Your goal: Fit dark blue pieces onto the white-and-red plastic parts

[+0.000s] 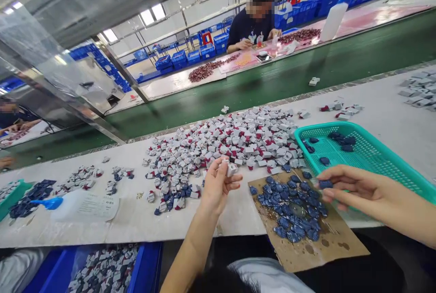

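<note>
My left hand [217, 184] is closed on a small light-grey plastic part [232, 168], held up in front of the big pile of grey and dark-red parts [218, 138]. Between thumb and fingertips of my right hand [361, 186] is a small dark-blue plastic piece [326, 184], over the near left edge of a green mesh basket [391, 152]. Similar blue pieces [289, 206] lie heaped on a stained cardboard sheet [335, 243] between my hands. A few more blue pieces rest inside the basket.
A white squeeze bottle [85, 206] with a blue nozzle lies at the left, beside more blue pieces [30, 197]. Below the table edge stands a blue bin [146, 268] of grey parts. Beyond the green conveyor belt [272, 86], a person [254, 20] works at another table.
</note>
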A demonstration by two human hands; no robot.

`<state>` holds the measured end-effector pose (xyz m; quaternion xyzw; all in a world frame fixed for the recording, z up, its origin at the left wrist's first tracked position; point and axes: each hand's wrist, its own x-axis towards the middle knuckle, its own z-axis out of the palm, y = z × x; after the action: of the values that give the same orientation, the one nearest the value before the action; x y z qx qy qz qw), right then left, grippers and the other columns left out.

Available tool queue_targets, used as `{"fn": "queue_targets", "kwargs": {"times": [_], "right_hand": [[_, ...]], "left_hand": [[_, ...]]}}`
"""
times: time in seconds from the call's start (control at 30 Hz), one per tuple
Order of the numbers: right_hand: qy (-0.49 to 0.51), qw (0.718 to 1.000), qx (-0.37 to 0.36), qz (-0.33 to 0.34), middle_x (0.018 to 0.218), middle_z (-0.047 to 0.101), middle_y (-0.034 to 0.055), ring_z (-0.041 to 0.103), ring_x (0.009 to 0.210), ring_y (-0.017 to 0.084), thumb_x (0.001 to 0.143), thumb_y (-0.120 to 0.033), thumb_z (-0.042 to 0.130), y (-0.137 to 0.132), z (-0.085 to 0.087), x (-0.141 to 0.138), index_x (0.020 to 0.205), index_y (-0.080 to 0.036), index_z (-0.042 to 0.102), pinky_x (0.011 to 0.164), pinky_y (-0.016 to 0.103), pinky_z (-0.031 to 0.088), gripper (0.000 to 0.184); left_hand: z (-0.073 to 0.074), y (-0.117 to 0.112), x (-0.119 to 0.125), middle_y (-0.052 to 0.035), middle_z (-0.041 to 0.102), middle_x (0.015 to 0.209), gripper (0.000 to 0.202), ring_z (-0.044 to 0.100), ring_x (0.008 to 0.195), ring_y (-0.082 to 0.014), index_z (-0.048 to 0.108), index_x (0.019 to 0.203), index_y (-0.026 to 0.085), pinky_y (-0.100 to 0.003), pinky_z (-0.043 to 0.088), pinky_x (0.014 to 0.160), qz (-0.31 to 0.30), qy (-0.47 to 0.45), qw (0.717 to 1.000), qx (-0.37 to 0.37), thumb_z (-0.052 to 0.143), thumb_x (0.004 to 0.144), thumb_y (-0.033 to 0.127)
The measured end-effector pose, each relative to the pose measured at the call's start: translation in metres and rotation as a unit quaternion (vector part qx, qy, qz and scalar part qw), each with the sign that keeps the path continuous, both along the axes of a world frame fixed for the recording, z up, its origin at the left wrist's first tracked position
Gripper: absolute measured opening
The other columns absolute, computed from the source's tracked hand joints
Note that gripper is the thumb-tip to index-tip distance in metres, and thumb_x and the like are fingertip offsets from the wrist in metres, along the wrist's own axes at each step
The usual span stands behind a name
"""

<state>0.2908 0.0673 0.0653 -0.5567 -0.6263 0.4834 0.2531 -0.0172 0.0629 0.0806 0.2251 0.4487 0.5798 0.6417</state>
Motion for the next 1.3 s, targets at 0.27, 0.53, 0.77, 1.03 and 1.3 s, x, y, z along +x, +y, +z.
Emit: {"fn": "queue_targets", "kwargs": {"times": [0.27, 0.53, 0.77, 1.03, 1.3], "right_hand": [[-0.024, 0.999, 0.034, 0.016, 0.057, 0.047, -0.0021, 0.044, 0.046, 0.011, 0.084, -0.062, 0.055, -0.038, -0.014, -0.042, 0.089, -0.022, 0.063, 0.041, 0.023, 0.038, 0.041], [-0.006, 0.998, -0.051, 0.03, 0.079, 0.068, 0.0085, 0.065, 0.063, 0.019, 0.086, -0.063, 0.051, -0.046, -0.031, -0.036, 0.115, -0.018, 0.064, 0.053, 0.029, 0.054, 0.055], [-0.248, 0.918, 0.284, 0.125, 0.097, 0.069, 0.0103, 0.069, 0.085, 0.023, 0.097, -0.031, 0.034, -0.042, -0.039, -0.038, 0.104, -0.017, 0.061, 0.072, 0.036, 0.055, 0.031], [-0.3, 0.896, 0.266, 0.192, 0.07, 0.061, 0.0021, 0.06, 0.057, 0.016, 0.093, -0.019, 0.037, -0.038, -0.041, -0.047, 0.085, -0.02, 0.049, 0.049, 0.027, 0.039, 0.015], [-0.306, 0.892, 0.243, 0.226, 0.06, 0.055, 0.0004, 0.054, 0.048, 0.014, 0.09, -0.015, 0.039, -0.028, -0.037, -0.049, 0.077, -0.021, 0.044, 0.046, 0.026, 0.029, 0.015]], "left_hand": [[-0.043, -0.052, 0.022, 0.0052, 0.054, 0.064, 0.057, 0.049, 0.043, -0.006, 0.059, 0.097, 0.018, -0.015, 0.04, 0.032, -0.111, 0.058, 0.99, -0.066, 0.084, 0.059, 0.053], [-0.047, -0.054, 0.029, 0.0027, 0.057, 0.069, 0.056, 0.051, 0.047, -0.0075, 0.06, 0.097, 0.018, -0.019, 0.048, 0.039, -0.14, 0.061, 0.985, -0.078, 0.082, 0.06, 0.054], [-0.046, -0.054, 0.032, -0.0008, 0.062, 0.077, 0.055, 0.056, 0.058, -0.0104, 0.064, 0.1, 0.017, -0.019, 0.051, 0.041, -0.14, 0.055, 0.985, -0.085, 0.083, 0.061, 0.051], [-0.043, -0.057, 0.029, -0.0066, 0.07, 0.094, 0.063, 0.067, 0.081, -0.0184, 0.067, 0.114, 0.016, -0.023, 0.057, 0.059, -0.157, 0.04, 0.982, -0.096, 0.085, 0.06, 0.043], [-0.051, -0.052, 0.025, -0.0114, 0.074, 0.101, 0.056, 0.07, 0.084, -0.0217, 0.071, 0.106, 0.014, -0.027, 0.057, 0.065, -0.114, 0.06, 0.988, -0.086, 0.088, 0.057, 0.035]]}}
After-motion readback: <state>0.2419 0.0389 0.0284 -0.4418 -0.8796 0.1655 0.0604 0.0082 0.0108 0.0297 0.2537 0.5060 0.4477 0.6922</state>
